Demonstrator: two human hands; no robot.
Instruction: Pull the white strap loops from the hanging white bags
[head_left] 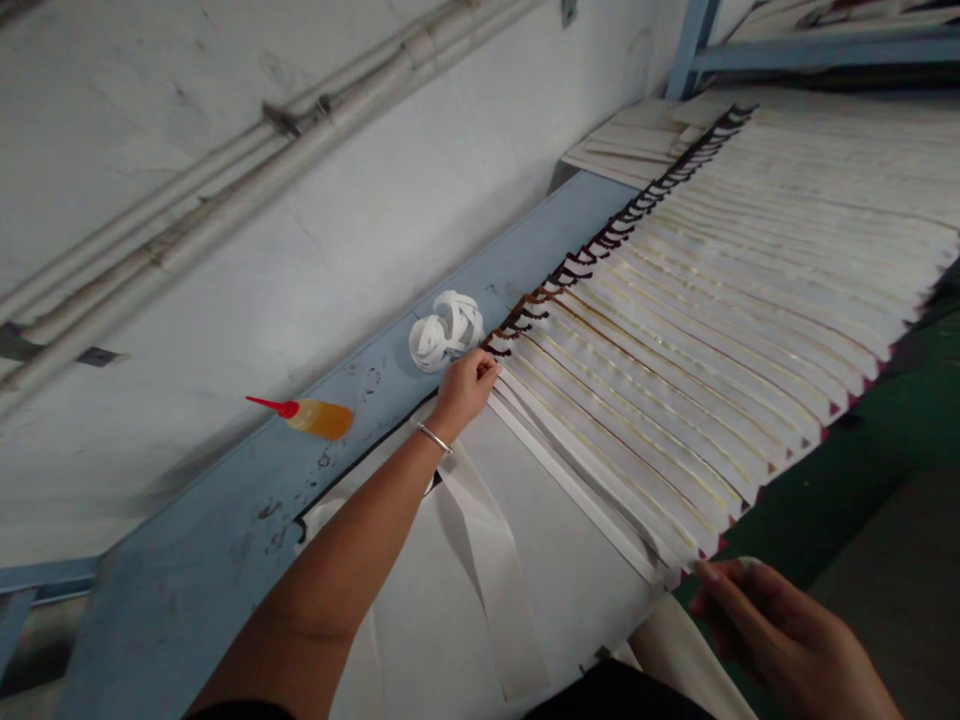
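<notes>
My left hand (466, 388) is pinched at the far end of a white strip (574, 490) that lies along the edge of the overlapping sheets. At the strip's near end, my right hand (772, 615) has its thumb and finger pressed together by a sheet corner; what exactly lies between them is hard to see. The overlapping white sheets (660, 370) have thin gold and brown lines, with dark tips along the far side and reddish tips along the near side. Below my left wrist, a wide white band (491, 570) hangs loosely over a plain white sheet (555, 535).
On the blue table (202, 540) lies a bottle (321, 419) of amber liquid with a red nozzle. A loose bundle of white strips (448, 332) rests beyond my left hand. Pipes (217, 205) run along the wall, and a blue frame (825, 58) stands at the upper right.
</notes>
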